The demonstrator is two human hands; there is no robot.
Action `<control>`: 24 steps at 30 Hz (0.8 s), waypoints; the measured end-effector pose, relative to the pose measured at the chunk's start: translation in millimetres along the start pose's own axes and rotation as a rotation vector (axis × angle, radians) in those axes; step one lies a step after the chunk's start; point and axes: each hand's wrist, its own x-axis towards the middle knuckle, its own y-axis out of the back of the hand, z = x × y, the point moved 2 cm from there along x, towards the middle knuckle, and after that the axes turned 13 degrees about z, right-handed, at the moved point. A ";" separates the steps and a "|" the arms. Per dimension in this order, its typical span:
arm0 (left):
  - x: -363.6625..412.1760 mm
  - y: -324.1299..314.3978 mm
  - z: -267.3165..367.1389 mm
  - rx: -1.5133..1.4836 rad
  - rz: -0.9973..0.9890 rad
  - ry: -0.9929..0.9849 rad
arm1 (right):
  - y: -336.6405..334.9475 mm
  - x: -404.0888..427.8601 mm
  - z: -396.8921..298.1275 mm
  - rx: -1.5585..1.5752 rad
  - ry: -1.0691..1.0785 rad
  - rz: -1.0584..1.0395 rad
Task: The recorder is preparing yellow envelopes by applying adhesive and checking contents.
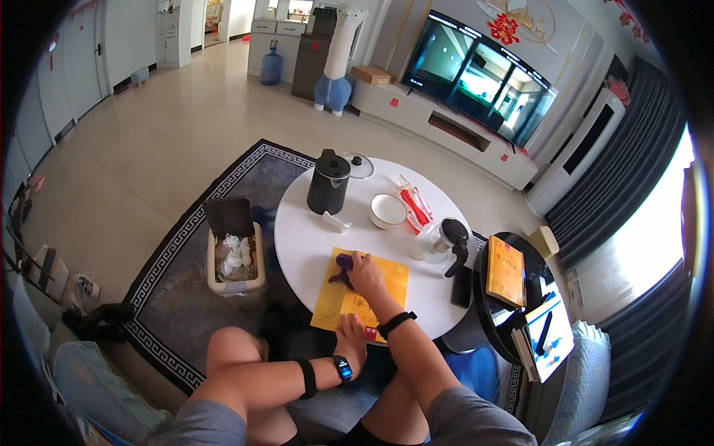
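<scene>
A yellow-orange book cover (393, 273), opened out flat and bearing writing, lies at the near edge of the round white table (295, 251). My right hand (365, 274) is closed on a dark purple cloth (345, 262) and presses it against the upper part of the cover. Part of the cloth is hidden under the fingers. Nearer to me, my left hand (351, 337) rests palm down on the cover's lower edge and holds nothing.
Beyond the cover stand a black kettle (329, 187), a white bowl (388, 211) and a glass pot (435, 245). A crumpled tissue (336, 222) and a phone (461, 287) lie nearby. An open bin (237, 285) is at left; a black side table (478, 301) holds books at right.
</scene>
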 end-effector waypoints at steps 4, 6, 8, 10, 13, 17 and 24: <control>0.0 7.0 3.5 0.100 -0.065 -0.040 | -2.7 24.5 6.0 -0.043 -0.029 0.015; -3.4 6.9 5.6 0.104 -0.040 -0.027 | -6.2 27.6 2.8 -0.048 -0.009 0.029; -8.6 5.7 10.4 0.015 -0.143 0.014 | -11.5 30.0 0.4 -0.052 0.010 0.041; -15.0 27.4 6.6 0.018 -0.161 -0.059 | -15.5 31.1 5.5 -0.051 0.004 0.068; -20.1 31.2 3.7 0.023 -0.119 -0.136 | -5.9 24.6 4.7 -0.059 0.054 0.031; -20.3 22.9 3.2 -0.015 -0.048 -0.119 | -5.3 -2.5 -4.1 -0.073 0.242 -0.014; -11.5 22.4 7.7 0.029 0.048 0.030 | 47.5 -54.2 -37.8 0.056 0.429 -0.327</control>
